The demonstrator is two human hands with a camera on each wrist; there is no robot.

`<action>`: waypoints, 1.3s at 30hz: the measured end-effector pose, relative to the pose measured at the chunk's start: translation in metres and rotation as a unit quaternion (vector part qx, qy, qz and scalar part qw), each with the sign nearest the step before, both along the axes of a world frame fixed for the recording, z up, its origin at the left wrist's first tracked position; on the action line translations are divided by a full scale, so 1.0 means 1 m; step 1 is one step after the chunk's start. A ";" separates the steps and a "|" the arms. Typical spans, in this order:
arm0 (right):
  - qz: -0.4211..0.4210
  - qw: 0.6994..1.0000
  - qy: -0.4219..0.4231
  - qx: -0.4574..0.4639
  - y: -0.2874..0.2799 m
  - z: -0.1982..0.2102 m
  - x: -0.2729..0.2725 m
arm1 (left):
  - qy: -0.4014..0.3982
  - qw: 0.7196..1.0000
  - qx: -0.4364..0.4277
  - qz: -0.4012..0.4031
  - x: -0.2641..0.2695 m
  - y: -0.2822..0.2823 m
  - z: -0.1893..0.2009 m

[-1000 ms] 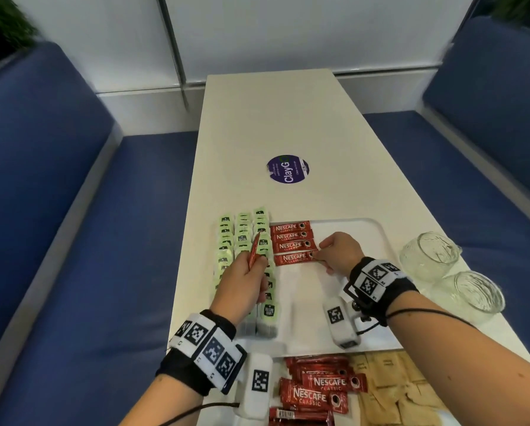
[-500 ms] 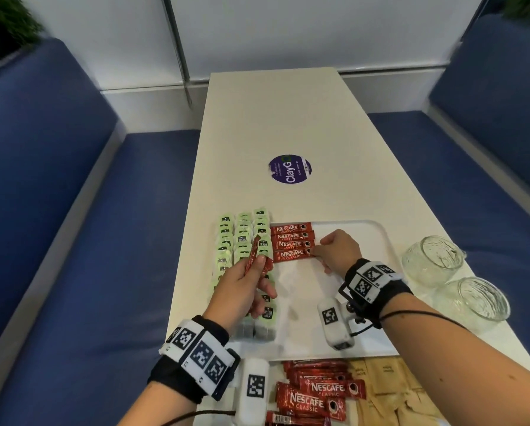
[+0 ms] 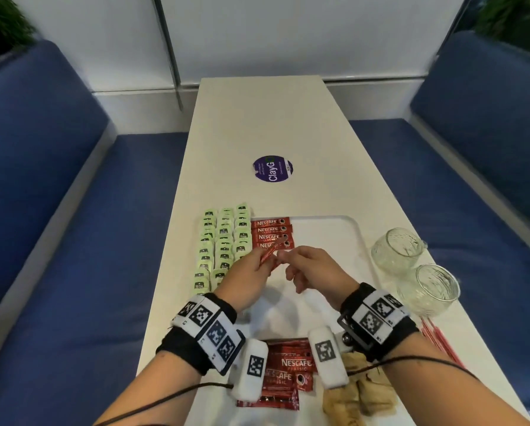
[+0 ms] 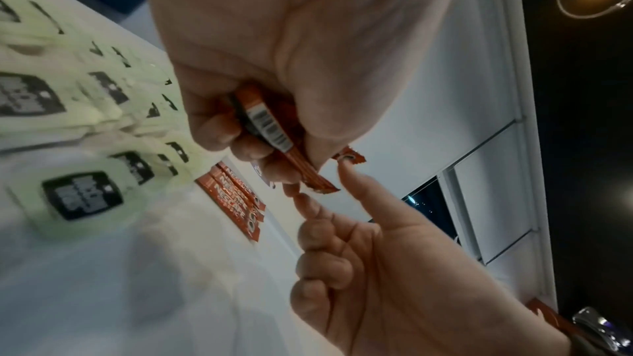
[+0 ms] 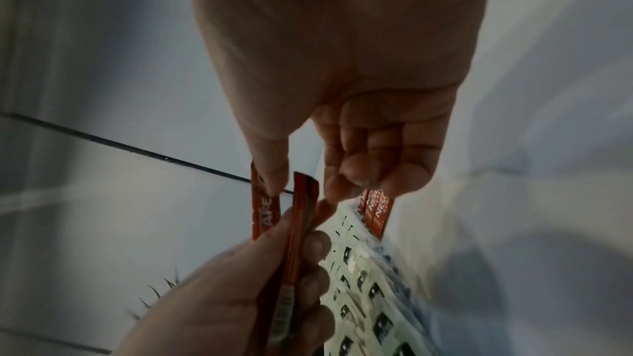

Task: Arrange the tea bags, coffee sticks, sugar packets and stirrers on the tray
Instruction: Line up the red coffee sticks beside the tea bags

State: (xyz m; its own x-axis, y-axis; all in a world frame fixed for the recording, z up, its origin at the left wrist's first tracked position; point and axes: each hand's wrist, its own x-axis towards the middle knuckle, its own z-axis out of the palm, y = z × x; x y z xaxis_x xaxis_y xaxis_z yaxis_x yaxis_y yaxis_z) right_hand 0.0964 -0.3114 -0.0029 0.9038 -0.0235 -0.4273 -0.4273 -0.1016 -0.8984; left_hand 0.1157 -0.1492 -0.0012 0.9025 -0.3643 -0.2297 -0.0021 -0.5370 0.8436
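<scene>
My left hand (image 3: 262, 265) grips two red Nescafe coffee sticks (image 3: 269, 256) upright above the white tray (image 3: 334, 232). The sticks (image 4: 270, 129) stand out of its curled fingers. My right hand (image 3: 285, 258) has come against them: its thumb (image 5: 270, 177) lies on one stick (image 5: 262, 207) and its forefinger (image 4: 346, 172) touches the tip, pinching the stick ends. Several coffee sticks (image 3: 269, 230) lie in a row at the tray's far left. Rows of pale green tea bags (image 3: 223, 241) fill the tray's left side.
Loose coffee sticks (image 3: 288, 367) and brown sugar packets (image 3: 358, 392) lie at the near table edge. Red stirrers (image 3: 438, 339) lie at the right edge by two glass cups (image 3: 398, 250) (image 3: 429, 290). A purple sticker (image 3: 272, 170) marks the table; blue benches flank it.
My right hand left the row of sticks on the tray and drew back to the left hand. The left hand swung its sticks right, over the tray's middle.
</scene>
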 end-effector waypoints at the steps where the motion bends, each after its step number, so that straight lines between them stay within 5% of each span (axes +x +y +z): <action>1: -0.002 1.000 -0.004 0.005 -0.001 0.000 -0.003 | -0.004 1.000 0.000 -0.001 -0.001 -0.002 0.000; 5: -0.033 0.996 -0.016 0.076 -0.006 0.000 -0.010 | 0.006 1.000 0.002 0.004 -0.004 0.000 -0.001; 9: -0.099 0.991 -0.047 0.077 -0.010 0.001 -0.012 | 0.111 0.990 -0.066 0.062 -0.004 0.011 -0.003; 15: -0.054 0.986 0.009 0.160 -0.001 0.004 -0.019 | -0.048 0.996 0.068 0.017 -0.006 0.017 -0.001; 20: -0.016 0.995 0.008 0.097 0.004 0.007 -0.014 | -0.136 0.985 0.107 -0.022 -0.006 0.014 0.006; 26: -0.064 0.986 -0.010 0.153 -0.003 0.011 -0.006 | -0.034 0.993 -0.038 0.103 -0.006 0.008 0.006; 31: -0.025 0.994 -0.006 0.102 -0.003 0.007 -0.007 | -0.041 0.998 -0.003 0.038 -0.008 0.008 0.004; 39: -0.021 0.998 0.002 0.062 -0.025 -0.001 -0.005 | -0.033 0.998 0.016 0.052 0.000 0.023 -0.004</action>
State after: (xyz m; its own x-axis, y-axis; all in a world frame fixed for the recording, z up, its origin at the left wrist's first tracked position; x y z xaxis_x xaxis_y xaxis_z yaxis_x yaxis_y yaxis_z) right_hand 0.0914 -0.3364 -0.0042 0.9018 -0.0081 -0.4321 -0.4317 0.0272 -0.9016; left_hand 0.1157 -0.1261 -0.0050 0.9488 -0.2604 -0.1788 0.0007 -0.5644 0.8255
